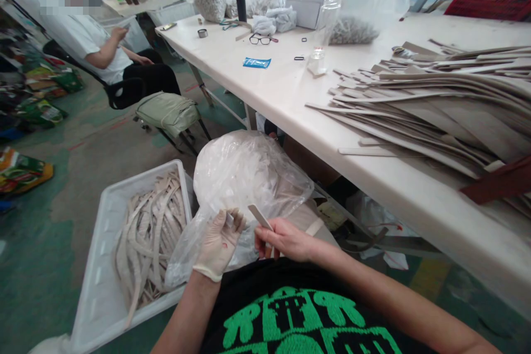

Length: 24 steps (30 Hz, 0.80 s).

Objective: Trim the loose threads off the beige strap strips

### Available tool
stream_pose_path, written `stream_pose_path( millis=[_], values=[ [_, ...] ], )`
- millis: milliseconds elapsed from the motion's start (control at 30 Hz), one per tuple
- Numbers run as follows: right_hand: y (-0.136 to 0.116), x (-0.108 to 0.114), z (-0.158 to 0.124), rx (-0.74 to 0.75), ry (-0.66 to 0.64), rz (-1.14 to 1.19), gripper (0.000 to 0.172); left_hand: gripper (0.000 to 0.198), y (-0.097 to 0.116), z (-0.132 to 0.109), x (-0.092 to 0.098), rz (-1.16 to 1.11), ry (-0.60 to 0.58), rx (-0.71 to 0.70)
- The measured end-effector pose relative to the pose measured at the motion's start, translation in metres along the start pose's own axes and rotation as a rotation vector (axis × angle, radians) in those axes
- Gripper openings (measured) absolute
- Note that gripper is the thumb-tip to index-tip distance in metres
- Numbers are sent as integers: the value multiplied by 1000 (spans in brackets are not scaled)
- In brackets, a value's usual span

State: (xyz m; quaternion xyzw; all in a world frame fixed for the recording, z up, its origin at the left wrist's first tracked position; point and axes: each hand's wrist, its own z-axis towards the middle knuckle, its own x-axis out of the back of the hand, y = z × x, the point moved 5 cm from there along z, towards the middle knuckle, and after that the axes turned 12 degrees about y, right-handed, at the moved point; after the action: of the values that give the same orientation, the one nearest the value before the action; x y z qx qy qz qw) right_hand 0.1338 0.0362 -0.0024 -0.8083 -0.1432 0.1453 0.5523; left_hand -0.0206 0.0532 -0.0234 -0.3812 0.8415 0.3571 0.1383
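My left hand [219, 240] wears a pale glove. Its fingers are curled around a small grey piece [229, 219], too small to make out. Close by on the right, my bare right hand [284, 239] pinches a flat beige strap [260, 217], whose rounded end points up toward the left hand. The strap's end and the left fingers look slightly apart. Beneath both hands a clear plastic bag [249, 171] with pale contents lies over my lap. To the left, a white plastic bin [97, 254] holds a tangle of beige straps [153, 238].
On the right, a long white table [286, 80] bears a heap of beige strips [435, 99]. Glasses [260, 40], a blue packet [256, 63], a clear plastic bottle [326, 25] and filled bags [209, 3] stand farther back. A seated person [91, 44] and a padded stool [166, 112] are at left.
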Motion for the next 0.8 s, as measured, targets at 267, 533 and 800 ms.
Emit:
stream_pose_path(
  millis=[267,533,800],
  values=[
    [6,-19,-3,-52,-84,-136,41,7,-3,1,-16,-49,-28,0],
    [16,-26,2,-109,-178,-52,46,22,-10,2,-11,-52,-85,-18],
    [21,-37,3,-122,-297,77,54,16,-16,-2,-9,-35,42,-26]
  ],
)
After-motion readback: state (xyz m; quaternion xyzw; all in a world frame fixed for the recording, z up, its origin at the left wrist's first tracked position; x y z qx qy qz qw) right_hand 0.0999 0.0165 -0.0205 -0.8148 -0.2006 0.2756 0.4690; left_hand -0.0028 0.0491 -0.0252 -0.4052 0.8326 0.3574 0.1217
